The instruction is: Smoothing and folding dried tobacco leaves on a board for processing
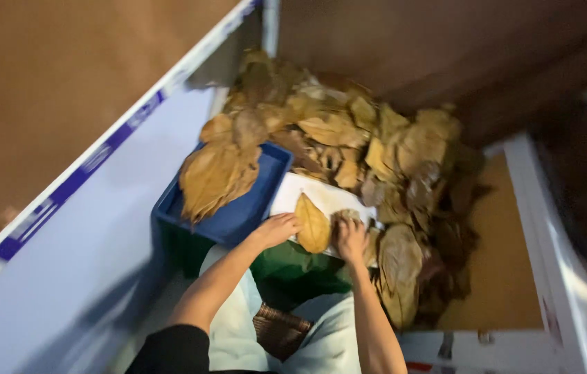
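head view: both hands [278, 228] [351, 237] on dry leaf [313, 223], w/ leaf pile [369, 149] behind.

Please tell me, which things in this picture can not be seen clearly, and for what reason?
- Head view: the white board is mostly covered by the leaf pile and both hands.
- Left hand and right hand: motion blur hides their grip; the yellow leaf lies between them.
- Blue tray: the leaves on it hide its inside.
- Dark shapes at the right edge: blurred and cut off.

Brown dry leaves [349, 138], blue tray [238, 211], white board [321, 194].
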